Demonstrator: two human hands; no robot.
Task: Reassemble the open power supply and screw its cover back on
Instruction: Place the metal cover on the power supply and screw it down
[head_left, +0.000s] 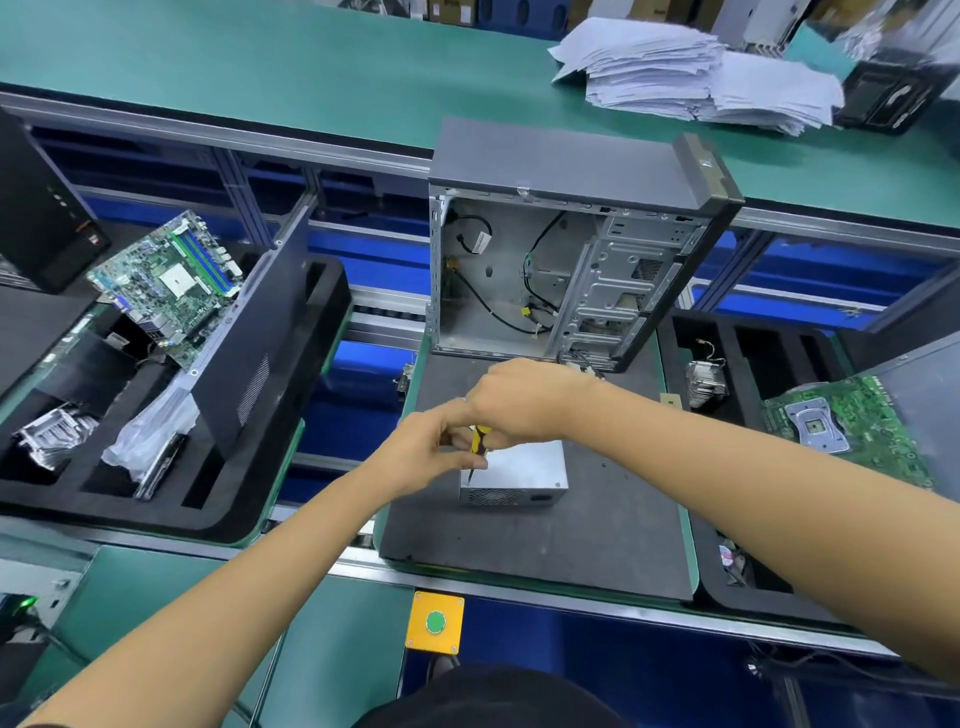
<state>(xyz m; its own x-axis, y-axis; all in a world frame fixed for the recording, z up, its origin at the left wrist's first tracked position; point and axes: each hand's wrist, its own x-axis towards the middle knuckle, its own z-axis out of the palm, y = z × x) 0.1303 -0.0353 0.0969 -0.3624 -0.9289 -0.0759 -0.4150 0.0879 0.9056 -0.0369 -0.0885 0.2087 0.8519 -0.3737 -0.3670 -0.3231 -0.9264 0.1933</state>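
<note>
Right hand (519, 400) grips my yellow screwdriver (479, 441), left hand (426, 452) pinching its shaft, tip at the near left corner of the power supply (519, 470), a rigid, heavy-looking box best steadied by its sides.

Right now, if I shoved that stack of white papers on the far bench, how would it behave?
The stack of papers would probably slide apart rather than move as one: its sheets already sit fanned and uneven. Single sheets look thin and floppy, so they would likely bend if lifted. Being loose on the smooth green bench, some might skid off.
</note>
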